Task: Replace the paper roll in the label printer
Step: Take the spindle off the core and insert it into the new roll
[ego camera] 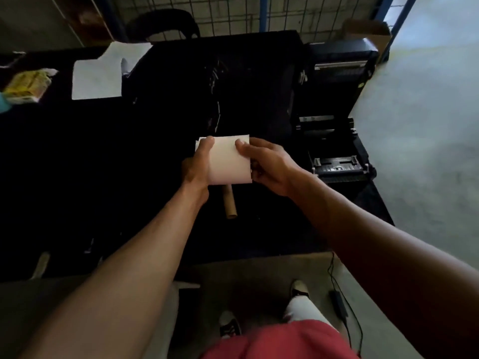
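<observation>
I hold a white paper roll (pixel 228 161) between both hands above the middle of a black table (pixel 90 164). My left hand (pixel 197 165) grips its left end, thumb on top. My right hand (pixel 267 165) grips its right end, thumb on the roll's upper face. Just below the roll a brown cardboard core (pixel 230 203) lies on the table. The black label printer (pixel 334 141) stands to the right at the table's edge, its lid (pixel 339 66) swung up and its paper bay showing no roll.
White sheets (pixel 97 79) and a yellow packet (pixel 26 85) lie at the table's back left. A cardboard box (pixel 368 31) sits behind the printer. A power adapter and cable (pixel 338 304) run on the floor by my feet. A wire fence stands behind the table.
</observation>
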Available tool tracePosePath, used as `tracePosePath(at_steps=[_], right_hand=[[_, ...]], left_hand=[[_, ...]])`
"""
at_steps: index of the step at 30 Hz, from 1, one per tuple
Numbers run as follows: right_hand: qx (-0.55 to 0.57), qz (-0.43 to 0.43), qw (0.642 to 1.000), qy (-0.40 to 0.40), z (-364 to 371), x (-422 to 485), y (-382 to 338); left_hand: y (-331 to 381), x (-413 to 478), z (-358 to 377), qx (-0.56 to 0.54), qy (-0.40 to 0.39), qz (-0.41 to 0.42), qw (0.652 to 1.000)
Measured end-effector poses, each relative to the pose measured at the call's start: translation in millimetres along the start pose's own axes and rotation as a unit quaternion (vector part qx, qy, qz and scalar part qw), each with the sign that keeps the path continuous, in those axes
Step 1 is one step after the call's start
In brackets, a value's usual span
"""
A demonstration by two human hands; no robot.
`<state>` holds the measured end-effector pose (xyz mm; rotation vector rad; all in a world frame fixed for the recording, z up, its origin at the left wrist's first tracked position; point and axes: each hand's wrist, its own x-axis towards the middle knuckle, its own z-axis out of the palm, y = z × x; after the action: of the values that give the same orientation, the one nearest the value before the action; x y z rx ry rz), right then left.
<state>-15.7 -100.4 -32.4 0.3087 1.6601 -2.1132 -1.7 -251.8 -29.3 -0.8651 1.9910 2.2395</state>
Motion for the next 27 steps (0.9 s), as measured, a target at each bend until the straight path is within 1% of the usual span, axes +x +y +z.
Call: tracePosePath(at_steps=[1, 2, 3, 4, 5, 6, 7, 9, 11, 15, 21, 22, 24, 25, 27], right_hand=[[0.004, 0.001, 1.000, 0.001, 3, -3, 2], [-0.001, -0.003, 1.000, 0.019, 4, -5, 5], [-0.037, -0.012, 0.998, 0.056, 2, -8, 10], [-0.107, -0.023, 0.988, 0.105, -4, -6, 17], [-0.195, -0.030, 0.969, 0.149, -10, -5, 24], [-0.286, -0.024, 0.941, 0.179, -14, -6, 33], [-0.364, -0.008, 0.912, 0.187, -18, -6, 42], [-0.466, 0.024, 0.870, 0.159, -17, -8, 58], [-0.508, 0.036, 0.851, 0.130, -11, -8, 68], [-0.539, 0.058, 0.831, 0.127, -8, 0, 88], [-0.540, 0.097, 0.824, 0.139, -18, 17, 89], [-0.520, 0.105, 0.833, 0.155, -21, 20, 87], [-0.432, 0.103, 0.874, 0.197, -28, 28, 83], [-0.381, 0.089, 0.896, 0.210, -31, 31, 80], [-0.296, 0.038, 0.934, 0.199, -34, 34, 69]], left_hand=[[-2, 2, -9, -0.015, 0.006, -0.006, 1.000], [-6, 4, -18, -0.023, 0.016, -0.011, 1.000], [-9, 6, -25, -0.026, 0.024, -0.015, 0.999], [-11, 8, -31, -0.029, 0.027, -0.019, 0.999], [-12, 10, -36, -0.031, 0.027, -0.020, 0.999], [-13, 11, -42, -0.034, 0.028, -0.020, 0.999], [-15, 15, -48, -0.042, 0.028, -0.023, 0.998], [-20, 24, -57, -0.067, 0.019, -0.023, 0.997], [-23, 28, -65, -0.095, 0.003, -0.011, 0.995], [-24, 36, -76, -0.131, -0.026, -0.018, 0.991], [-23, 48, -73, -0.119, -0.022, -0.027, 0.992], [-23, 49, -72, -0.115, -0.018, -0.030, 0.993], [-23, 53, -69, -0.104, -0.012, -0.033, 0.994], [-23, 55, -67, -0.096, -0.006, -0.036, 0.995], [-21, 56, -63, -0.088, 0.007, -0.049, 0.995]])
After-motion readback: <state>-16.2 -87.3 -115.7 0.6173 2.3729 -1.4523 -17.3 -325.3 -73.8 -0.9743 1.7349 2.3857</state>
